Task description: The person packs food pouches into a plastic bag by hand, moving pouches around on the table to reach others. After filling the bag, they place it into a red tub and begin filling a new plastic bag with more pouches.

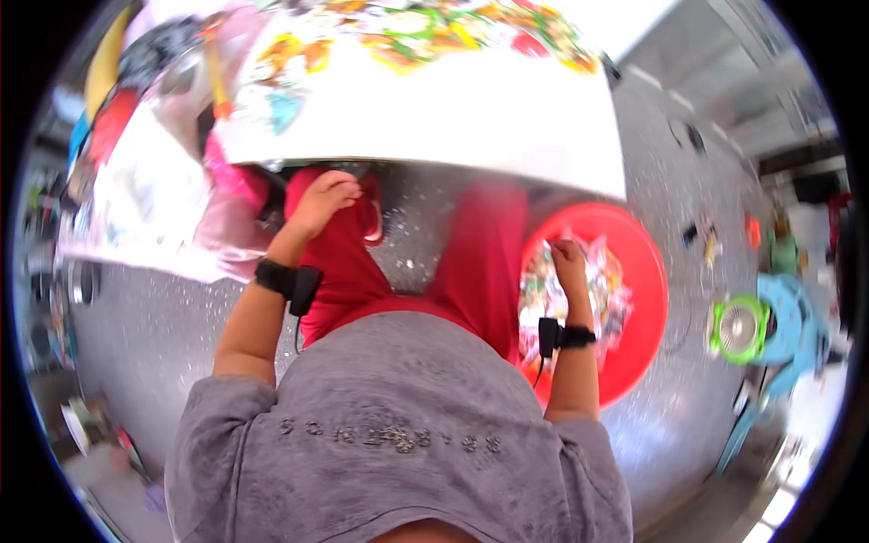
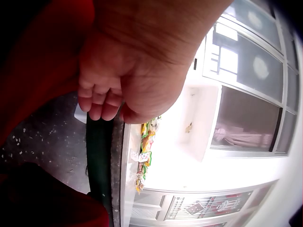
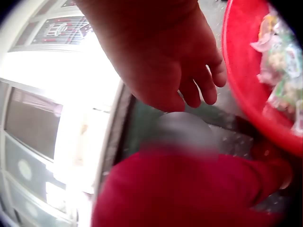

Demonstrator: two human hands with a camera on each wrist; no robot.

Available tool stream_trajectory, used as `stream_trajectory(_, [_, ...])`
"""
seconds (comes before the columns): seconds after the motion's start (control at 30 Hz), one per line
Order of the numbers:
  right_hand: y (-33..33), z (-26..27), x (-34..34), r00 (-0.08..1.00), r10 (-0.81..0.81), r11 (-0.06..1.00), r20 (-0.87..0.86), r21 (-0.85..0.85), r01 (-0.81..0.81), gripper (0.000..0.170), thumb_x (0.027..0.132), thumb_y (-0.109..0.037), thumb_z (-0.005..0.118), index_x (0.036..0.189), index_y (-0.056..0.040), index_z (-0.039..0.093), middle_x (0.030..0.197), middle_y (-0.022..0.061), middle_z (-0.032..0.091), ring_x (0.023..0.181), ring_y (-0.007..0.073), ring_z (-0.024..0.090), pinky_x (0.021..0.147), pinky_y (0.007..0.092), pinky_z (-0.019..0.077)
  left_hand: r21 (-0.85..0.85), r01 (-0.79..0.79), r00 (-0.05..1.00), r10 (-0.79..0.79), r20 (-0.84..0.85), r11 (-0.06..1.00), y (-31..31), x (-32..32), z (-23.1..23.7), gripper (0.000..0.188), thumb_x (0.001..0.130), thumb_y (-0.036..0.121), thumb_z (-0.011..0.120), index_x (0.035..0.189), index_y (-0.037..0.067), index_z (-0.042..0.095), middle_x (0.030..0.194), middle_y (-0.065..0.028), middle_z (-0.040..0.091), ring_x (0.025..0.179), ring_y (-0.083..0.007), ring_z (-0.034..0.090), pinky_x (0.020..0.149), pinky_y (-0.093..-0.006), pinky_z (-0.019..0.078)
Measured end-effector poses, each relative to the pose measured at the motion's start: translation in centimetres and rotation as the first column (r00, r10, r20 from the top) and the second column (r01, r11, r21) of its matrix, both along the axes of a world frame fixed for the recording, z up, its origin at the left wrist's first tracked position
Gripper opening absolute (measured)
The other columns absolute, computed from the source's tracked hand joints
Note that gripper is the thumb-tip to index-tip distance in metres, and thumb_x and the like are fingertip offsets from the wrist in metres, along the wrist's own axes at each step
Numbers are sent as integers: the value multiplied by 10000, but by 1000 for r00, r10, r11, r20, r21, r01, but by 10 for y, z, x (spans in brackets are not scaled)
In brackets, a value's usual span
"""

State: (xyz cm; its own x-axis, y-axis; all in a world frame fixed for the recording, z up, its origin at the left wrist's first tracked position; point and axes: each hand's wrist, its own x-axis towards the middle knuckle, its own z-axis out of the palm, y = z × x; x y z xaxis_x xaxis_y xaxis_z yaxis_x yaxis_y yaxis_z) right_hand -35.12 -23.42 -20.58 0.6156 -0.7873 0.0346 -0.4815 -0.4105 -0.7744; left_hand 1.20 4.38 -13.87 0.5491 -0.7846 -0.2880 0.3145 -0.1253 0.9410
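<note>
White tabletop (image 1: pixel 471 113) stretches across the front, and a large red tub (image 1: pixel 644 299) stands at its right-hand corner. The left hand (image 1: pixel 324 201) hangs by the near edge, fingers relaxed, holding nothing; the right hand (image 1: pixel 569 261) is at the tub, fingers loosely bent, likewise holding nothing. Small wrapped packets (image 1: pixel 608 271) lie in the tub; more packets (image 1: pixel 407 41) lie along the tabletop's far side.

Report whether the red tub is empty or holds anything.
Not empty: the red tub holds a pile of plastic-wrapped packets, with bare red wall showing beside them.
</note>
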Motion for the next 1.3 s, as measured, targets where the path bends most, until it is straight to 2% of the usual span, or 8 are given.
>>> stream_trajectory(0.2, [40, 77, 90, 953, 63, 991, 295, 95, -95, 199, 758, -96, 526, 922, 15, 509, 861, 91, 543, 772, 144, 514, 696, 239, 411, -57, -132, 985, 137, 107, 990, 27, 7, 32, 142, 799, 113, 492, 911, 27, 499, 810, -30, 532, 761, -108, 515, 682, -224, 418])
stream_trajectory(0.33, [59, 62, 125, 946, 267, 938, 183, -274, -212, 194, 743, -65, 514, 912, 29, 500, 967, 194, 517, 917, 320, 493, 801, 348, 390, -40, -266, 904, 264, 336, 963, 75, 48, 46, 147, 806, 119, 495, 924, 33, 501, 788, -26, 530, 753, -93, 507, 674, -207, 407])
stream_trajectory(0.43, [75, 52, 138, 967, 242, 776, -75, -584, -240, 166, 691, -105, 539, 847, -48, 540, 944, 102, 551, 977, 284, 471, 811, 398, 349, -1, -584, 458, 331, 825, 812, 118, 86, 60, 156, 763, 126, 526, 862, 6, 537, 780, -59, 550, 734, -145, 524, 656, -252, 414])
stream_trajectory(0.57, [76, 44, 144, 973, 205, 746, -107, -627, -226, 163, 667, -129, 549, 824, -84, 555, 926, 52, 564, 1001, 256, 460, 815, 402, 328, 47, -840, 125, 108, 986, 540, 192, 168, 51, 235, 718, 182, 547, 873, 6, 548, 860, -169, 560, 820, -303, 528, 713, -331, 419])
stream_trajectory(0.63, [75, 44, 146, 974, 199, 743, -106, -631, -221, 158, 660, -125, 551, 812, -84, 556, 919, 50, 566, 996, 256, 464, 806, 397, 333, 122, -908, 138, 10, 990, 402, 219, 191, 45, 314, 701, 245, 554, 906, 8, 544, 896, -195, 553, 849, -336, 516, 739, -371, 411])
stream_trajectory(0.77, [74, 43, 148, 974, 195, 729, -116, -648, -223, 152, 657, -127, 552, 803, -84, 553, 914, 46, 567, 985, 256, 470, 794, 400, 336, 474, -857, 463, -98, 881, 204, 237, 208, 35, 355, 699, 311, 507, 933, 48, 552, 953, -196, 546, 919, -335, 504, 792, -373, 401])
stream_trajectory(1.1, [76, 44, 149, 974, 197, 708, -116, -670, -223, 152, 654, -122, 549, 801, -83, 545, 902, 53, 565, 966, 266, 479, 781, 402, 342, 382, -869, 386, -53, 921, 313, 256, 223, 25, 255, 786, 217, 355, 860, 59, 539, 873, -211, 550, 841, -360, 516, 729, -417, 409])
stream_trajectory(1.3, [77, 46, 152, 971, 223, 711, -88, -666, -224, 146, 659, -111, 549, 801, -79, 547, 902, 65, 565, 953, 273, 486, 788, 405, 344, -3, -904, 18, 45, 999, 427, 241, 206, 65, 207, 794, 178, 395, 853, 30, 528, 835, -193, 552, 801, -355, 517, 703, -404, 407])
